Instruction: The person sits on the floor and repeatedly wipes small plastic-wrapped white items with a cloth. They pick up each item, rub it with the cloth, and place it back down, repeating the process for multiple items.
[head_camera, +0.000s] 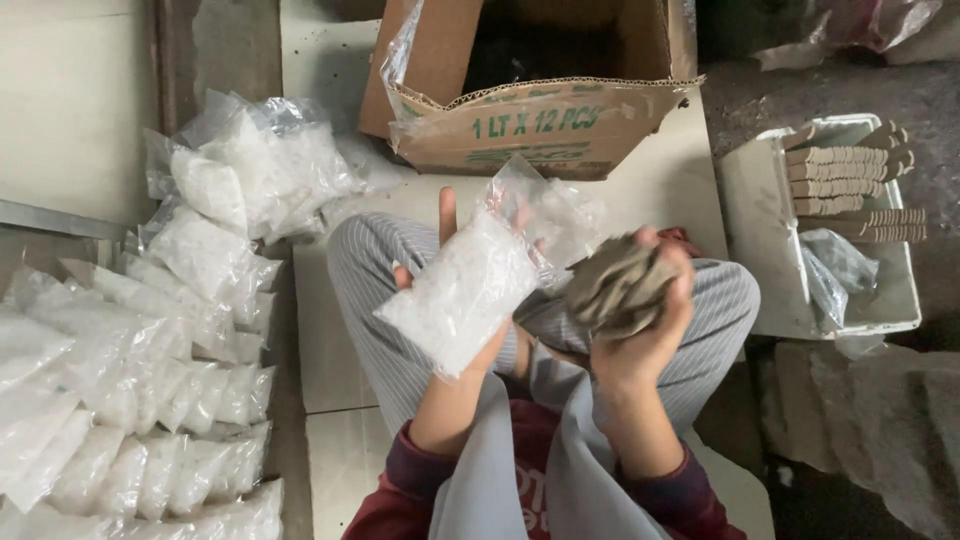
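My left hand (447, 262) lies palm up under a clear plastic bag of white granules (470, 285), holding it above my lap. The bag's open top (545, 210) fans out toward a cardboard box. My right hand (655, 315) grips a stack of small brownish-grey cardboard pieces (618, 285), blurred, right beside the bag's upper end. Both hands hover over my crossed legs in striped grey trousers (370, 290).
Many filled clear bags of white granules (150, 380) are piled on the floor at my left. An open cardboard box (540, 120) stands ahead. At right, a white tray (770, 240) holds rows of cardboard pieces (850, 180) and an empty plastic bag (830, 265).
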